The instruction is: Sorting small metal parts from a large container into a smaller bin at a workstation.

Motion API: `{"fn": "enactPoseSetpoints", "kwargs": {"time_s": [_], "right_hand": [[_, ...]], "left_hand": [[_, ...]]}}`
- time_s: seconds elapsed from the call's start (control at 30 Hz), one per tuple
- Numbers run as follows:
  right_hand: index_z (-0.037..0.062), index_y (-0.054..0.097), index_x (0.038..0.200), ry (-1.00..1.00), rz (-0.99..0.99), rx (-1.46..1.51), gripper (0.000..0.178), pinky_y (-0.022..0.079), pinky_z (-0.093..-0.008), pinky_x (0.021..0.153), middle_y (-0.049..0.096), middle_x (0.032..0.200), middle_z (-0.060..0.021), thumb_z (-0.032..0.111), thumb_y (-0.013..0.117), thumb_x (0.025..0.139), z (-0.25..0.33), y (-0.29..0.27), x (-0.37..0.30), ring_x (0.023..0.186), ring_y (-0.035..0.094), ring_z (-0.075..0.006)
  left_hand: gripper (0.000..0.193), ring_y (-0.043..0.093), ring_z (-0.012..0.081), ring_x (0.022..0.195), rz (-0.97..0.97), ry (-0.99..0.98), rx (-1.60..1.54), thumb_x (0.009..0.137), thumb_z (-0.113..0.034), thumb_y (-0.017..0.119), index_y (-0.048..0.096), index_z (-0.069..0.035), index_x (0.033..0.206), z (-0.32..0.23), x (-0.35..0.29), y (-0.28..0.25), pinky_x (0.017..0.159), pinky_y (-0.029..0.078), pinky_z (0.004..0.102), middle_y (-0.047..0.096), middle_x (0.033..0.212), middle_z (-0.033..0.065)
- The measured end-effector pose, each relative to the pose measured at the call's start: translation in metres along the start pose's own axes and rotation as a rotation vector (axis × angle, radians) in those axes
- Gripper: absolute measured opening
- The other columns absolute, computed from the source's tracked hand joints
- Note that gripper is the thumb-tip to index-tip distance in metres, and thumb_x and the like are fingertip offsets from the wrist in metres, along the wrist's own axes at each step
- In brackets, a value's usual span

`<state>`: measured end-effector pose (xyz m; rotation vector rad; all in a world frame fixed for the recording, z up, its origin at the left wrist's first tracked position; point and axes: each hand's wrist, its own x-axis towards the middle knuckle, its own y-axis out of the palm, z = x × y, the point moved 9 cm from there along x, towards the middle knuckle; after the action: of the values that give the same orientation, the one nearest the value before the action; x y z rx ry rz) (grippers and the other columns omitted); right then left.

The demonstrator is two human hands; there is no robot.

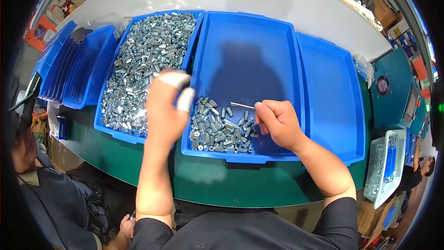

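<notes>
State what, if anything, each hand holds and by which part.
Right hand: thin metal rod, pinched near its right end. Left hand: blurred; cannot tell.

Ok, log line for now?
left hand: blurred, grip unclear | right hand: pinching thin rod | middle tray: metal pieces, near-left

A green surface (263, 183) carries, side by side, a left tray (121, 134), a middle tray (249, 60) and a right tray (330, 102), all blue. Perforated blue baskets (88, 67) stand left of them.
</notes>
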<state>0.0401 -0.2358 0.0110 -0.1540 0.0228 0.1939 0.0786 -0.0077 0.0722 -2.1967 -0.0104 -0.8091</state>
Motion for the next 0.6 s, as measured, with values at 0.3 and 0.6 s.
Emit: {"fn": "enactPoseSetpoints", "kwargs": {"time_s": [0.3,0.6], "right_hand": [[0.0005,0.060,0.069,-0.040,0.036,-0.067,0.041,0.040,-0.0258,0.047,0.053,0.051,-0.0018,0.022,0.054,0.104,0.005,0.005,0.000,0.048,0.053,-0.0074],[0.0004,0.058,0.071,-0.065,0.060,-0.130,0.039,0.038,-0.0259,0.046,0.052,0.053,-0.0021,0.019,0.051,0.104,0.008,0.008,0.001,0.047,0.050,-0.0085]], "left_hand": [[0.042,0.058,0.0352,0.115,0.462,0.194,-0.045,0.064,0.012,0.062,0.069,-0.002,0.103,-0.032,-0.025,0.060,0.104,0.042,0.0439,0.066,0.103,0.0104],[0.043,0.057,0.0320,0.112,0.415,0.204,0.073,0.067,0.011,0.063,0.068,-0.002,0.108,-0.034,-0.029,0.056,0.098,0.044,0.0421,0.063,0.107,0.0120]]}}
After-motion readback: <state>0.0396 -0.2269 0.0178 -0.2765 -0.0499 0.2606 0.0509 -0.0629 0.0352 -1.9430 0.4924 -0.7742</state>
